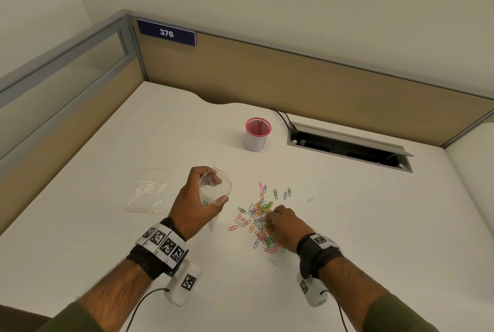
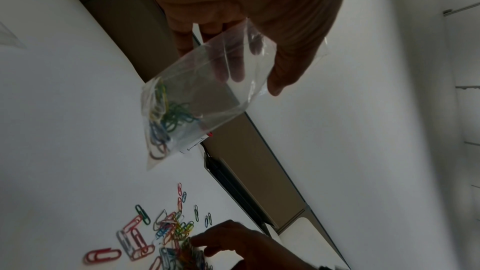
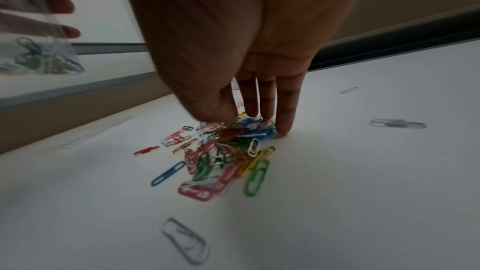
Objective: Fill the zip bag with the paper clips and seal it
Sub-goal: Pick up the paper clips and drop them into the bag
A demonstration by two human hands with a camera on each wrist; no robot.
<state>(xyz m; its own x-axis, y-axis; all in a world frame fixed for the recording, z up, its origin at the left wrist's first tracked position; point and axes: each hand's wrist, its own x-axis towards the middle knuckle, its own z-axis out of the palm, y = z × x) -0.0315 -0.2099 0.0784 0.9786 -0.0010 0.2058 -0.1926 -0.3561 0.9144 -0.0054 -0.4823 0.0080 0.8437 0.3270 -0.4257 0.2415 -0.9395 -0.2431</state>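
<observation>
head view: a blue sign (image 1: 166, 32) on the cubicle partition (image 1: 294, 75) reads "376" in white. on the white desk (image 1: 107, 224), the left hand (image 1: 191, 204) is raised off the surface with fingers and thumb curled round a clear zip bag (image 1: 215, 188), holding its red-edged mouth open upward. the right hand (image 1: 284, 224) is down on the heap of coloured paper clips (image 1: 258, 215), fingertips bunched into them. a second clear zip bag (image 1: 149, 190) lies flat to the left. a pink-rimmed mesh cup (image 1: 257, 134) stands farther back; what is in it is unclear. beside it is an open cable hatch (image 1: 347, 146).

left wrist view: the zip bag (image 2: 202, 89) hangs from the left hand (image 2: 246, 17), fingers behind it and thumb in front. green, blue and yellow clips sit in its lower corner. below, the right hand (image 2: 241, 243) pinches at the paper clips (image 2: 161, 233).

right wrist view: the right hand (image 3: 246, 59) points down, its fingers (image 3: 285, 114) nearly straight, tips touching the pile of paper clips (image 3: 228, 151); whether any clip is gripped cannot be told. the bag (image 3: 39, 56) with clips shows at upper left.
</observation>
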